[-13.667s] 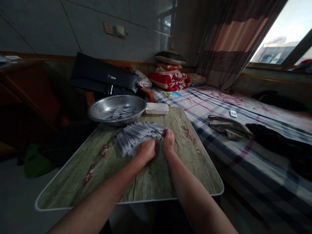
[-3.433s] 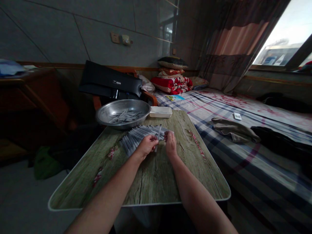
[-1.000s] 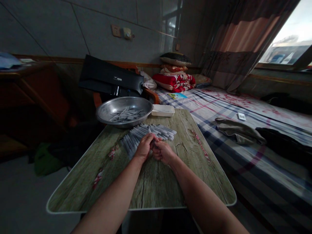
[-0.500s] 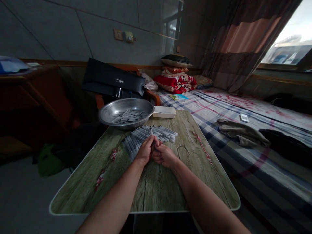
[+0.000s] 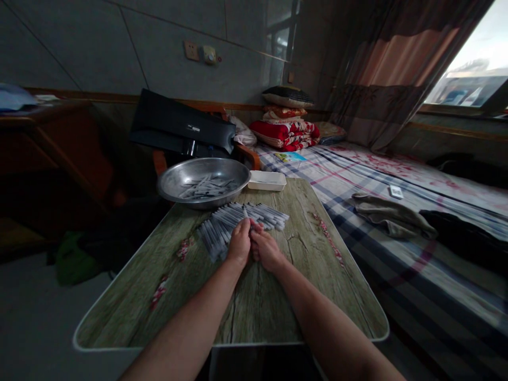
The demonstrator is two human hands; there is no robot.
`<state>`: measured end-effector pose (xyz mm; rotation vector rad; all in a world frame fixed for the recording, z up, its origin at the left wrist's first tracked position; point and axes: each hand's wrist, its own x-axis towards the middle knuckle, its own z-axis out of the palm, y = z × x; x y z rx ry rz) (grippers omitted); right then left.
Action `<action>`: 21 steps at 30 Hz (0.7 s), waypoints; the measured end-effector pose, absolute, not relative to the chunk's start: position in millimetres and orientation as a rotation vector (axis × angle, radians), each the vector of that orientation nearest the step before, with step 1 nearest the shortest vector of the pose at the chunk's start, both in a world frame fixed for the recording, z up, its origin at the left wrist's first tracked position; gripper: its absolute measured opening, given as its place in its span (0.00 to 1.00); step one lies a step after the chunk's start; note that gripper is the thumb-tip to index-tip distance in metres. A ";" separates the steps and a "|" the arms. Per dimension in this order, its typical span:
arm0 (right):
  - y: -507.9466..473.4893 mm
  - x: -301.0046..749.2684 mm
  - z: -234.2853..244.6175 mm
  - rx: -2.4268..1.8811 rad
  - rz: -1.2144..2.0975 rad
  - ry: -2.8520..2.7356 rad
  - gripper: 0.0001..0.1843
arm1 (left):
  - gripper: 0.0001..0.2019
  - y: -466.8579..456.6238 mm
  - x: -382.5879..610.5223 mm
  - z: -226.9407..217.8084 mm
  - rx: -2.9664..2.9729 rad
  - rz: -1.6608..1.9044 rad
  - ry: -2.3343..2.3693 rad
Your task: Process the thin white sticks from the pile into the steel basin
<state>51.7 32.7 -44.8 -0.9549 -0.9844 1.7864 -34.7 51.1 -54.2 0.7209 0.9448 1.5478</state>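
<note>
A dense fan of slim grey-white sticks [image 5: 226,227] lies on the wood-pattern table top [image 5: 317,286]. My left hand [image 5: 239,244] rests at the pile's front edge, fingers closed, with one stick end [image 5: 245,212] rising just past them. It seems to hold that stick, though the fingers hide most of it. My right hand [image 5: 265,251] lies on the bare table next to the left, its fingertips at the left hand. What those fingers touch is hidden.
A steel basin [image 5: 170,182] holding more sticks and a white plastic tray [image 5: 266,180] stand at the table's far edge. A black monitor [image 5: 178,124] lies tilted behind them. To the right is a plaid-sheeted bed [image 5: 357,180] with folded cloth [image 5: 391,219].
My hands have eased slightly apart, and the left has moved forward onto the pile's edge. The upright stick between them now shows only its tip.
</note>
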 end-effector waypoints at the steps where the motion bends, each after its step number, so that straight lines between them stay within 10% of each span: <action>1: 32.3 50.8 -44.1 -0.954 1.738 -1.018 0.28 | 0.22 51.1 -33.9 -54.4 0.754 1.578 0.975; 21: 35.2 67.0 -44.4 -0.925 1.989 -1.081 0.27 | 0.20 45.4 -46.9 -41.8 0.977 1.564 0.987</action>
